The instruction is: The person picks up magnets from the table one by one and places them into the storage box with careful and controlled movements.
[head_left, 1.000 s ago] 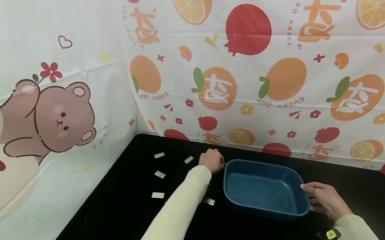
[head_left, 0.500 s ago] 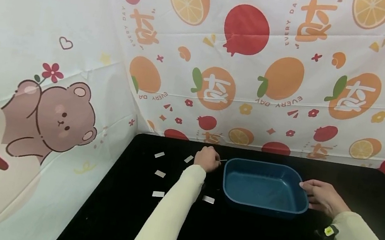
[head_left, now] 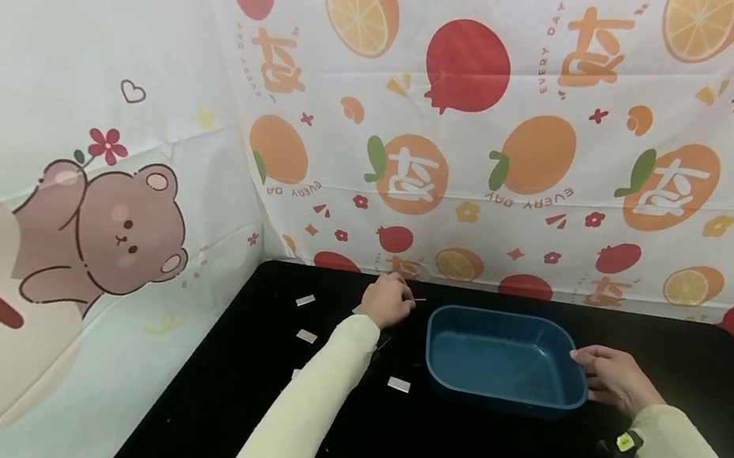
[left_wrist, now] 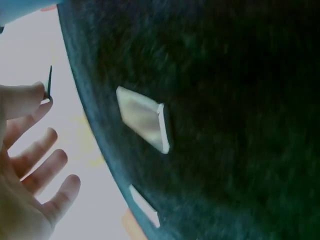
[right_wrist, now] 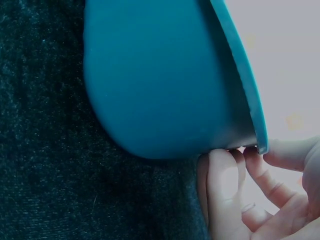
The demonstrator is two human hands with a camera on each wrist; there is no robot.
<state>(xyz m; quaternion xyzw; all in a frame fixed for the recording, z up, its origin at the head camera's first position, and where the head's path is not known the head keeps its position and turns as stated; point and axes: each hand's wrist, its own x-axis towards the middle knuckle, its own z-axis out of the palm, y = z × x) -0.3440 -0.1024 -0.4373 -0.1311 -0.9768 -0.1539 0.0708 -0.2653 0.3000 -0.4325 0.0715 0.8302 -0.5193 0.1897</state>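
By the look of it, the step in hand is handling one thin strip [head_left: 419, 299] while the basin [head_left: 504, 367] is kept steady; the next move probably calls for a firm pinch and a basin that does not slide. The left hand [head_left: 388, 300], left of the basin's far left corner, pinches the strip between thumb and forefinger, nearly closed, its other fingers loosely bent and apart; the strip stands just beside the rim. The right hand [head_left: 619, 379] holds the basin's right end, fingers curled, fingertips touching rim and outer wall. More flat pieces [head_left: 306, 336] lie left of the basin
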